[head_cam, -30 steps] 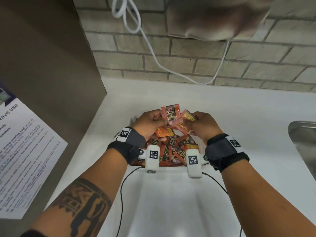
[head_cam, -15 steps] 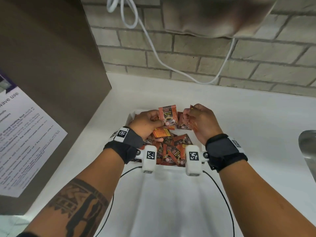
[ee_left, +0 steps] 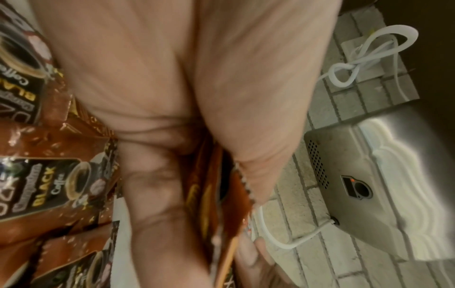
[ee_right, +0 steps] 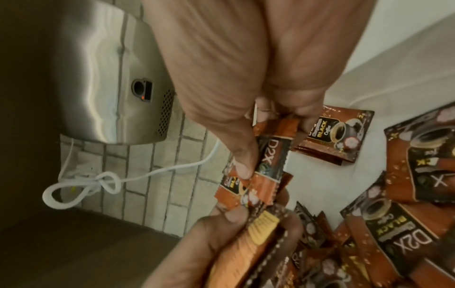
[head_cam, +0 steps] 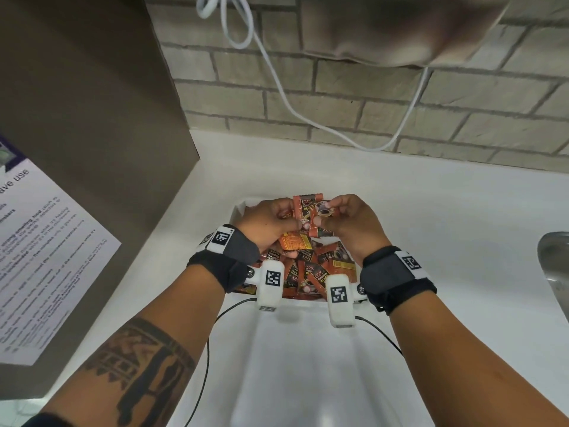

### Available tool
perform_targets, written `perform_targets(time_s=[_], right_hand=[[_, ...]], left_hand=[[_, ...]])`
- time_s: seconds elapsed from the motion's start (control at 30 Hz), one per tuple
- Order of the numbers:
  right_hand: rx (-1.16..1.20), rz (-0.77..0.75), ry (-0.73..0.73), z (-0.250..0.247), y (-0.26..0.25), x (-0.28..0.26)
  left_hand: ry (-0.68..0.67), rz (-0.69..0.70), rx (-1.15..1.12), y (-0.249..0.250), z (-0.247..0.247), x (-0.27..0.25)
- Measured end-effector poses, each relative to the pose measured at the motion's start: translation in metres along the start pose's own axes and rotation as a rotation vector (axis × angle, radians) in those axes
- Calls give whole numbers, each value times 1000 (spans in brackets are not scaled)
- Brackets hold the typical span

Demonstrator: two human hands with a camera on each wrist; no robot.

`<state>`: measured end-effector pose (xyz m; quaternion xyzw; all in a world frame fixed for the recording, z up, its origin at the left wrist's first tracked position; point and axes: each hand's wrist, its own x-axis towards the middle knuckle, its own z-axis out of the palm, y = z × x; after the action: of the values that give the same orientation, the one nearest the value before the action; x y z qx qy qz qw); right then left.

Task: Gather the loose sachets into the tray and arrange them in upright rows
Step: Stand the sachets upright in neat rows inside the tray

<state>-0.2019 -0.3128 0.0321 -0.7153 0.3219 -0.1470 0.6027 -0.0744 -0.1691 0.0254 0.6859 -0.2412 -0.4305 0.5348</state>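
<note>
Both hands hover over the far end of a white tray. My left hand grips a small upright bundle of orange-brown coffee sachets, seen edge-on between thumb and fingers in the left wrist view. My right hand pinches a single sachet by thumb and forefinger and holds it against the front of that bundle. Several loose sachets lie jumbled flat in the tray below the wrists. A short stack of sachets lies at the tray's far end.
The tray sits on a white counter against a brick wall. A steel hand dryer hangs above, with a white cable looping down. A brown cabinet with a printed notice stands at the left; a steel sink at the right.
The right hand, slightly apart half a second ago, has brought its sachet in against the left hand's bundle. The left hand has stayed in place.
</note>
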Motion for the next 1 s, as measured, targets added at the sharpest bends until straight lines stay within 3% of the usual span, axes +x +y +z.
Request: perform_targets(time_s=[0.27,0.43,0.57,0.73,0.8,0.9,1.0], right_hand=[[-8,-54,-15,8,-9,-7],[88,-60,-82,3,-16,-9],[58,-92,-122,0,-18,-8],[-163,-149,-140,-5,-20,-7],[-247,-141,-79,-4,-20,-4],[-293,-133,11,-5,-20,0],[-310,-123,-2,-6,-23,-1]], left_hand=[[12,142,190,4,4,-5],[-36,48,-23,4,1,-11],[6,-12,-129,0,-2,-10],[68,9,-82,-1,-4,-6],[60,55,4,0,-4,-4],[56,89,63,3,-3,-3],[57,82,58,4,-4,-5]])
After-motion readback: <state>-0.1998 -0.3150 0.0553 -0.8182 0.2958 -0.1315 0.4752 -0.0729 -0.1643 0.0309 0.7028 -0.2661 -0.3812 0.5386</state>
